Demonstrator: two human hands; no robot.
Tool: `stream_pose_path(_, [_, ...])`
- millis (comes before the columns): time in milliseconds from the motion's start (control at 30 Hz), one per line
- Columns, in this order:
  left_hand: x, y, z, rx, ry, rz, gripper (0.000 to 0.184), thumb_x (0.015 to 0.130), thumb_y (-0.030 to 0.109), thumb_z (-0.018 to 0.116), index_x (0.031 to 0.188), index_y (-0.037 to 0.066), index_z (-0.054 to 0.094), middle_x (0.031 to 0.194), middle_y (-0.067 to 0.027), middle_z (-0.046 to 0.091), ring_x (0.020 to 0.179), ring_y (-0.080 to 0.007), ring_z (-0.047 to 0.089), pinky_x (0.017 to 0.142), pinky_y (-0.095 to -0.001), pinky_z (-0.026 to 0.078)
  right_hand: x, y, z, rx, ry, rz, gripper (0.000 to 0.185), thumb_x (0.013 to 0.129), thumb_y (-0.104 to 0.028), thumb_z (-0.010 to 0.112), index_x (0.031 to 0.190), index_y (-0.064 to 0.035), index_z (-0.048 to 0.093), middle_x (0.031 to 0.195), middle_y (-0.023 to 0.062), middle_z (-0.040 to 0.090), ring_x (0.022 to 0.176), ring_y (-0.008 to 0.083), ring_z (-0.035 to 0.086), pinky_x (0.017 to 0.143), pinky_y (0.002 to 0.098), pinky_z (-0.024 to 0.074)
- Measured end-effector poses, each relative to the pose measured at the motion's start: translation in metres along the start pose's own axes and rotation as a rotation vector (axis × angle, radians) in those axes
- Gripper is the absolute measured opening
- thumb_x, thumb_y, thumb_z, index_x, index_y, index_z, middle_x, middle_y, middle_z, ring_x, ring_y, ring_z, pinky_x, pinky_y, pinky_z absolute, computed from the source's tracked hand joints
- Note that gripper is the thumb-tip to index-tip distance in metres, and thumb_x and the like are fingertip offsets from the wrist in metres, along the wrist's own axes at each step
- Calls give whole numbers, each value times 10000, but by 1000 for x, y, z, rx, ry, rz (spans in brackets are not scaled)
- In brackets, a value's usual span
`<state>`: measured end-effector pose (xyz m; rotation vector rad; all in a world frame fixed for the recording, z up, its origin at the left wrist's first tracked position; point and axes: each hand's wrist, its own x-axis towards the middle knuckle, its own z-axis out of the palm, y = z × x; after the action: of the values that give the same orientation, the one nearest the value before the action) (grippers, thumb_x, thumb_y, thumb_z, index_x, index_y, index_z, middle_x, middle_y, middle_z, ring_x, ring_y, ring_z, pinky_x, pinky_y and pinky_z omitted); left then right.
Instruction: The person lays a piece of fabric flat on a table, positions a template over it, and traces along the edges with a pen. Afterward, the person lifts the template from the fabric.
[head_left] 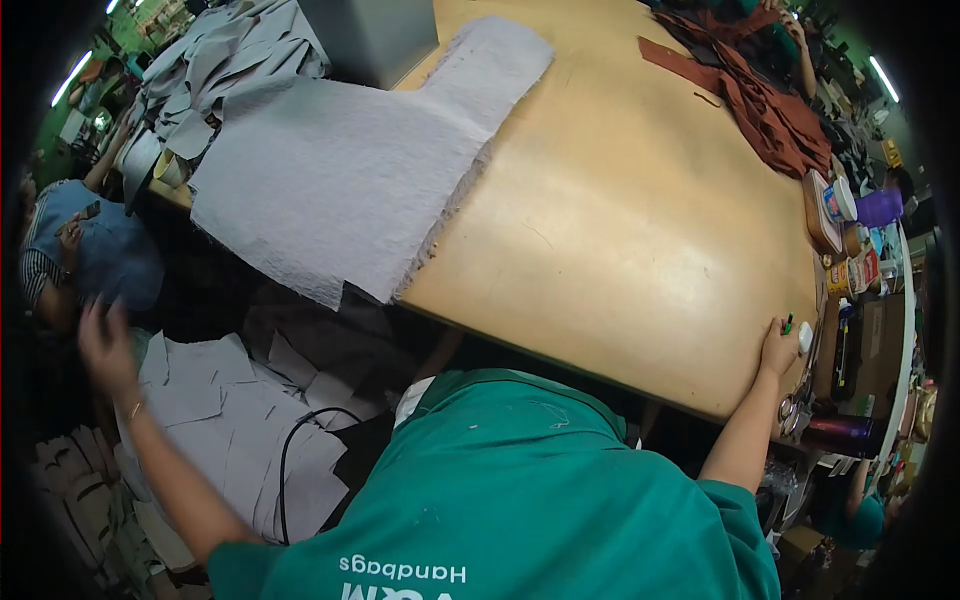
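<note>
My left hand [106,345], smeared by motion, is raised at the left beside the pale cut pieces [215,400] below the table. What its fingers do cannot be made out. At the table's right edge, my right hand [780,350] is closed around a green and black pen-like object [788,324], near a small white round item [805,337]. A large light grey sheet of fabric [340,160] lies across the left part of the wooden table [600,230] and overhangs its near edge.
Grey material [230,70] is heaped behind the sheet, beside a dark grey box [372,40]. Reddish-brown fabric [770,115] lies at the far right. A purple tumbler [838,434] and containers line the right side. A person in blue [105,240] is at the left.
</note>
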<state>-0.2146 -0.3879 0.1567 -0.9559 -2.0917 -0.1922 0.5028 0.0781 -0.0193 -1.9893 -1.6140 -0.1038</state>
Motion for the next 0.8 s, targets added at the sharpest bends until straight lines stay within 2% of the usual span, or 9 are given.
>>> stream_pose_path(67, [35, 161, 21, -496, -96, 144, 270, 759, 191, 599, 963, 22, 546, 1047, -141, 539, 1001, -254, 504, 852, -333, 391, 2, 3, 3, 15, 18, -20, 238, 764, -243, 555, 801, -8, 554, 703, 134, 580, 662, 260, 564, 623, 335, 434])
stream_pose_path(133, [39, 268, 44, -626, -215, 438, 428, 661, 293, 687, 913, -16, 530, 1024, -175, 531, 933, -320, 518, 805, -357, 414, 3, 5, 4, 26, 20, -18, 239, 762, -244, 549, 801, -8, 554, 704, 147, 579, 669, 278, 565, 625, 346, 435])
stream_pose_path(233, [50, 370, 68, -590, -338, 515, 344, 658, 307, 662, 778, 15, 526, 855, -133, 541, 847, -292, 537, 676, -383, 452, 2, 9, 8, 81, 10, 34, 244, 762, -246, 537, 801, -5, 552, 710, 161, 577, 678, 296, 566, 628, 358, 434])
stream_pose_path(433, [74, 398, 111, -400, -391, 445, 155, 740, 177, 518, 676, 42, 558, 745, -147, 551, 711, -315, 565, 625, -384, 462, -2, -3, -1, 89, -11, 95, 264, 761, -264, 536, 818, -7, 554, 734, 172, 579, 692, 296, 565, 641, 358, 432])
stream_pose_path(567, [70, 396, 120, -631, -390, 186, 178, 750, 163, 490, 679, 27, 580, 739, -181, 572, 696, -346, 560, 635, -405, 451, -4, -2, -2, 90, 77, -4, 282, 752, -258, 574, 881, -8, 553, 751, 168, 572, 721, 260, 555, 656, 329, 425])
stream_pose_path(633, [57, 395, 132, -768, -350, 52, 172, 736, 176, 519, 729, 33, 615, 734, -176, 590, 694, -326, 570, 640, -396, 449, 25, 64, 39, 502, 10, -35, 286, 764, -233, 589, 922, 2, 554, 698, 83, 537, 691, 166, 509, 657, 271, 417])
stream_pose_path(667, [52, 394, 130, -883, -359, -92, 176, 702, 198, 570, 732, 36, 631, 729, -161, 600, 662, -305, 581, 637, -360, 458, 27, 65, 43, 532, 54, -58, 301, 766, -261, 592, 901, 5, 555, 719, 98, 555, 684, 186, 519, 649, 292, 423])
stream_pose_path(700, [47, 392, 135, -982, -356, -206, 188, 672, 218, 610, 740, 46, 644, 719, -149, 609, 641, -262, 593, 634, -324, 466, 17, 29, 15, 189, -36, 27, 334, 784, -193, 579, 997, 57, 518, 857, 133, 585, 758, 178, 543, 696, 289, 436])
stream_pose_path(800, [45, 385, 137, -1063, -465, -398, 163, 663, 204, 655, 701, 45, 644, 655, -108, 613, 574, -186, 577, 589, -286, 466, 17, 21, 9, 10, -37, -9, 341, 757, -284, 604, 846, 44, 574, 782, 154, 598, 722, 238, 561, 662, 322, 439])
